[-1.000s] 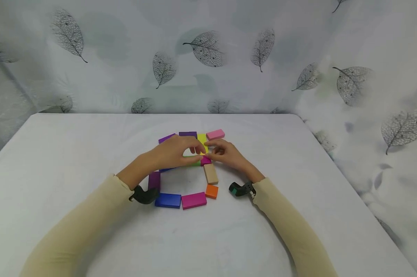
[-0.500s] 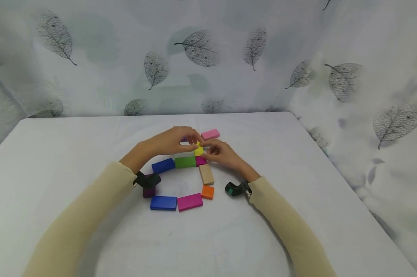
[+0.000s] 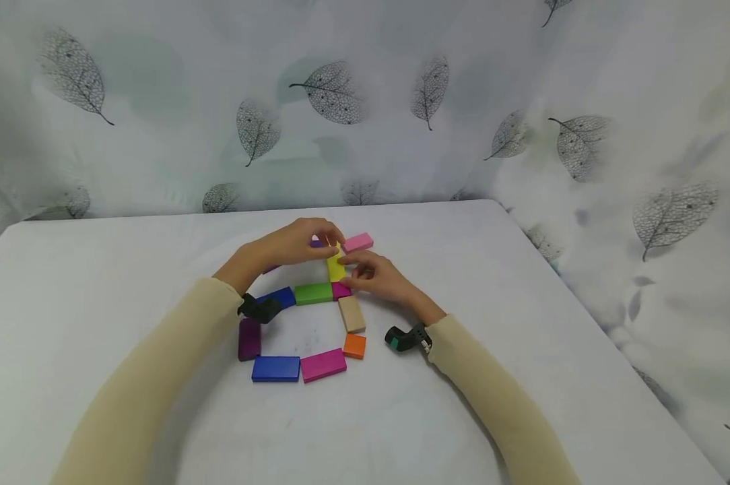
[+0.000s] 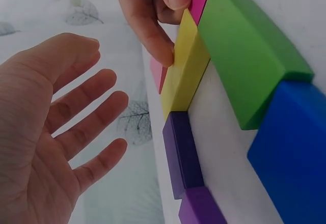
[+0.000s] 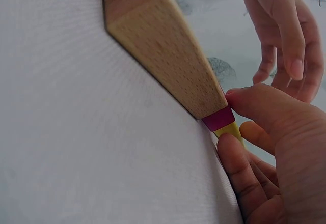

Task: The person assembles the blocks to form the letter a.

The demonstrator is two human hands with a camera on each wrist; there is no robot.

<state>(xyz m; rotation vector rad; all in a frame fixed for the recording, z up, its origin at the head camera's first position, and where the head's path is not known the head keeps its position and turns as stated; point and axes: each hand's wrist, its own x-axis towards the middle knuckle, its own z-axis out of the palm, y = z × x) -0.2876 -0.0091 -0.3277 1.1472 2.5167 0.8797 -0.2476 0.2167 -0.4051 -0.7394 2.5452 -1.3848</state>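
Observation:
In the head view my left hand [image 3: 301, 241] hovers above the far end of the yellow block [image 3: 336, 263]. The left wrist view shows its fingers spread and apart from the blocks. My right hand [image 3: 380, 276] is low at the right side of the yellow block, touching it with a fingertip, its thumb by the small magenta block [image 3: 341, 290]. No fingers wrap round the block. A green block [image 3: 313, 294] and a blue block [image 3: 283, 297] run left from the magenta one. Beyond the yellow lie a dark purple block [image 4: 184, 152] and a purple block [image 4: 201, 207], partly hidden in the head view.
A pink block [image 3: 358, 242] lies by the yellow block's far end. The near loop has a wooden block [image 3: 352, 314], an orange block [image 3: 354, 346], a long magenta block [image 3: 323, 366], a second blue block [image 3: 276, 369] and a plum block [image 3: 250, 339]. The white table [image 3: 462, 404] surrounds them.
My left hand has lifted and drawn back from the yellow block, uncovering the green and blue blocks. The right hand stays beside the yellow block. The head view has shifted slightly.

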